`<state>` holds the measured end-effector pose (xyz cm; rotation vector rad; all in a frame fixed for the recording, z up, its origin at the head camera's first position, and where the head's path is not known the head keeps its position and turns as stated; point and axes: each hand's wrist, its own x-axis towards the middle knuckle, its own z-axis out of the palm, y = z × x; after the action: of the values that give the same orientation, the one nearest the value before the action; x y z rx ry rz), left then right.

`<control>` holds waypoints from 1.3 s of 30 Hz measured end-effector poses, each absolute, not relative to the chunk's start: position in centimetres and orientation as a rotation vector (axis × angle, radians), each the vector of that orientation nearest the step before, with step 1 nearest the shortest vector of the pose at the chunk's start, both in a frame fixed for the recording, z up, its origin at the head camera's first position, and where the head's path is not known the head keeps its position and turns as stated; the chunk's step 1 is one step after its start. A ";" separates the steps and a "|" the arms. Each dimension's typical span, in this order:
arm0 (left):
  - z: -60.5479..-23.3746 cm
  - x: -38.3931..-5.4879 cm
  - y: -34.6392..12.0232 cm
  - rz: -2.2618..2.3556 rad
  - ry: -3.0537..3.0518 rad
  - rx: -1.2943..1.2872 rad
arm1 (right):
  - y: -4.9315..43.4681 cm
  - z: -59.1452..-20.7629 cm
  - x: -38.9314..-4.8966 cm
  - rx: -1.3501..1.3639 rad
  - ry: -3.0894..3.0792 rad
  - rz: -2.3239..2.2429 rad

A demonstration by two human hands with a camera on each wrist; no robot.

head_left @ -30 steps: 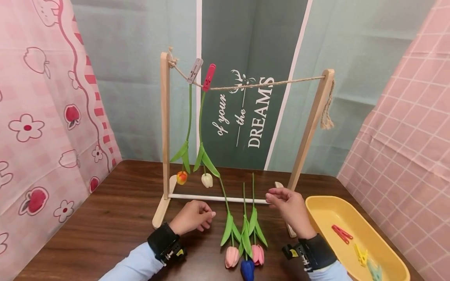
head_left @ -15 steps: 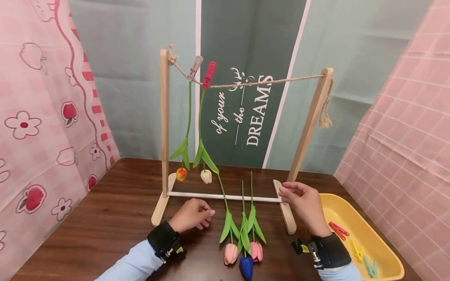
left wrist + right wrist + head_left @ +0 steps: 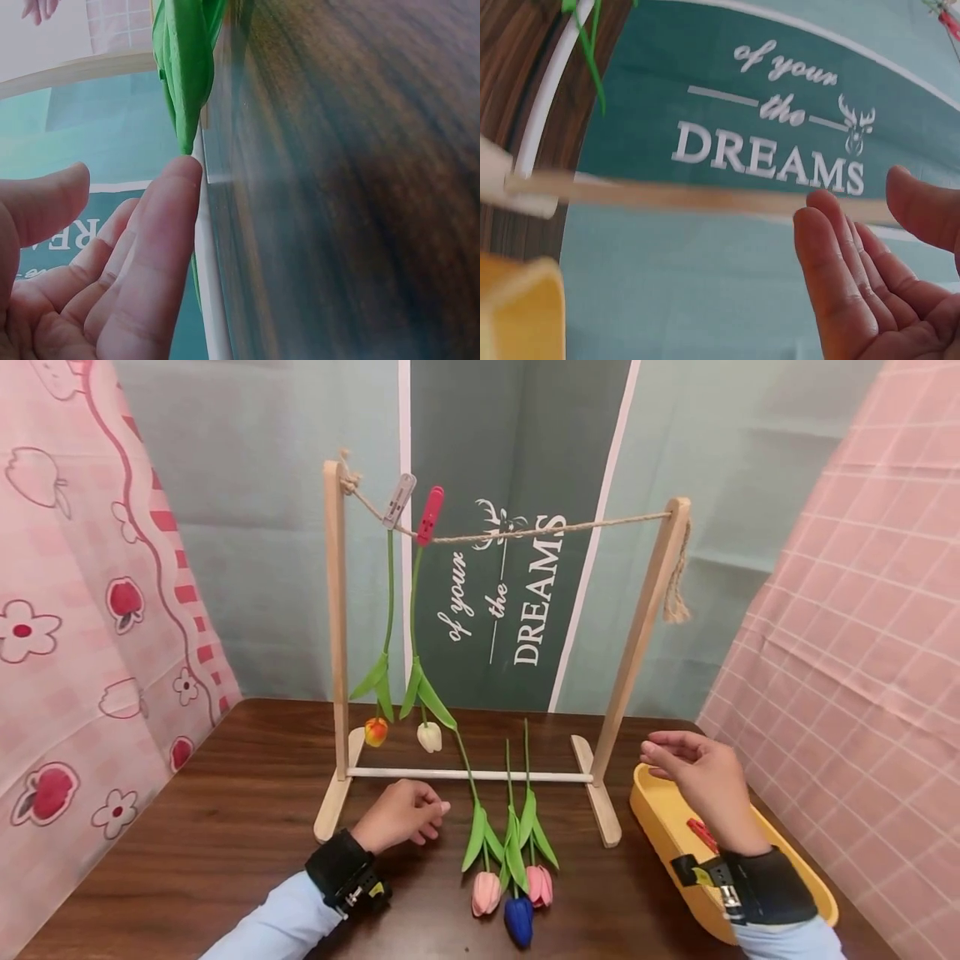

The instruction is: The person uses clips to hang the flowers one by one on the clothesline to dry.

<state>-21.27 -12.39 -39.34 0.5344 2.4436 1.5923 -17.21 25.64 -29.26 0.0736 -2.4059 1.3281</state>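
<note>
My left hand [image 3: 401, 814] rests low over the table, fingers relaxed and holding nothing. Just right of it lie three tulips side by side: a light pink tulip [image 3: 487, 893], a blue tulip [image 3: 518, 921] and a darker pink tulip [image 3: 539, 885]. In the left wrist view a green leaf [image 3: 187, 67] appears right beyond the fingertips. My right hand [image 3: 701, 777] hovers above the yellow tray [image 3: 652, 831], thumb and fingers apart with nothing between them. A red clothespin [image 3: 702, 835] inside the tray is partly covered by that hand and wrist.
A wooden frame [image 3: 636, 643] carries a rope [image 3: 555, 529]. On its left part a grey clothespin [image 3: 400, 502] holds an orange tulip [image 3: 376, 732], and a red-pink clothespin [image 3: 431, 516] holds a white tulip [image 3: 429, 737], both heads down. A white bar [image 3: 435, 773] joins the feet.
My right hand has moved right, from beside the frame's right foot to over the yellow tray. The left hand stays about where it was. The head view has shifted slightly.
</note>
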 end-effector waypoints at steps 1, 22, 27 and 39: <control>-39.3 -21.3 -12.4 1.592 2.445 0.534 | 26.1 -29.1 -17.2 0.083 -2.425 1.313; -39.2 -21.5 -12.5 1.575 2.455 0.503 | 35.6 -29.5 -20.0 0.174 -3.014 0.724; -39.1 -21.5 -12.4 1.580 2.458 0.501 | 36.6 -30.8 -20.9 0.198 -3.117 0.577; -39.3 -21.5 -12.4 1.580 2.460 0.497 | 36.7 -33.9 -21.9 0.273 -3.217 0.328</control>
<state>-21.53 -12.44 -39.32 0.4974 2.4599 1.5802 -21.89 36.72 -33.88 0.2734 -3.2169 0.3284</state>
